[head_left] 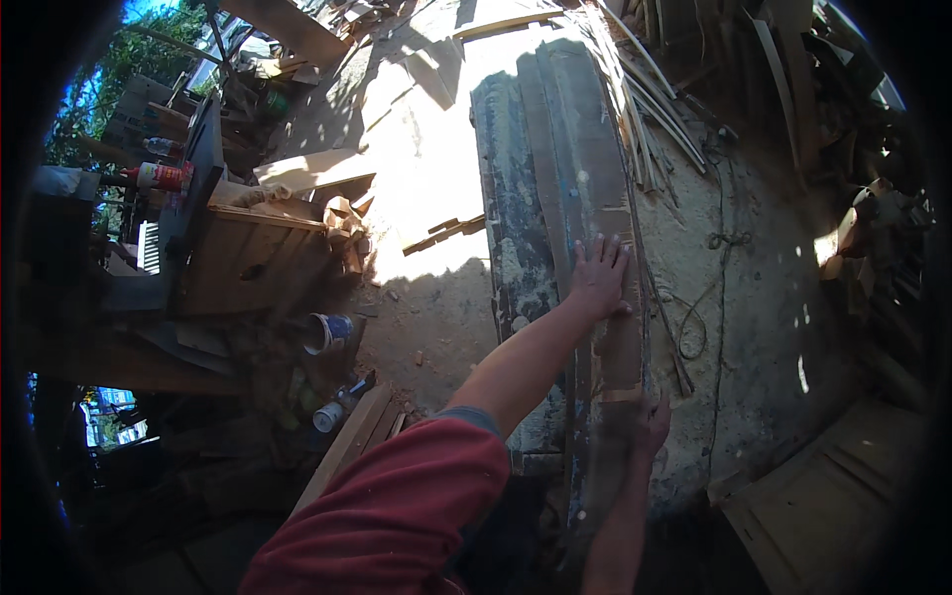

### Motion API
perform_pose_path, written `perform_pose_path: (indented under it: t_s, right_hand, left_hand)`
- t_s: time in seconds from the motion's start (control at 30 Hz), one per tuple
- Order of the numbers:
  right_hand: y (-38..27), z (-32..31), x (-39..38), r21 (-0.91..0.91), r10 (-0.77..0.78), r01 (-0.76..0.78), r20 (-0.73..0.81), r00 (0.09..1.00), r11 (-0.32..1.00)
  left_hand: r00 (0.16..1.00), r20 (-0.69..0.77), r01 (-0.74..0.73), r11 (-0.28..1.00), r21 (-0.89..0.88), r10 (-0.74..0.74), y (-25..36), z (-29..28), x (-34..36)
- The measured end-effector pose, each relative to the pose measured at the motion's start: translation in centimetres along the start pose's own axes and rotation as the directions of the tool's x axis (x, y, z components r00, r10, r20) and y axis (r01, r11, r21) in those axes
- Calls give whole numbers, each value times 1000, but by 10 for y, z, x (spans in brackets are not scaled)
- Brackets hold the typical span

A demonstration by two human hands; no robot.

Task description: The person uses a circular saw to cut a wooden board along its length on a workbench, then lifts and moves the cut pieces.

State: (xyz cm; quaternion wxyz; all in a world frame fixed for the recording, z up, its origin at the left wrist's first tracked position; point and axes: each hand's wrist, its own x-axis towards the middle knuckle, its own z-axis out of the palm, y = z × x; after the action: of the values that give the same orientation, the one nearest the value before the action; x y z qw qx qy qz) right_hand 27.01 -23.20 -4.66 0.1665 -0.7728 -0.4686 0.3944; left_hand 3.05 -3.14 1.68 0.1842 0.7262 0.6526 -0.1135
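A long, weathered dark board with pale dusty patches lies lengthwise before me, beside other worn boards. Flat on it rests my left hand, fingers spread, the red sleeve of that arm at the lower middle. Lower down, at the board's right edge, my right hand has its fingers curled on the edge, partly in shadow and blurred.
Thin loose strips and a looped cord lie right of the boards. At left stand a wooden cabinet, a red container and a blue-labelled bucket. Scrap wood crowds the right; a panel lies lower right.
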Motion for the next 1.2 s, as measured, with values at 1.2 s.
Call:
perform_pose_path:
  t_s: [1.2]
  right_hand:
    - [29,3,-18,144,-42,41,3,999,989]
  left_hand:
    - [997,-62,-54,996,-71,49,14,39,-27]
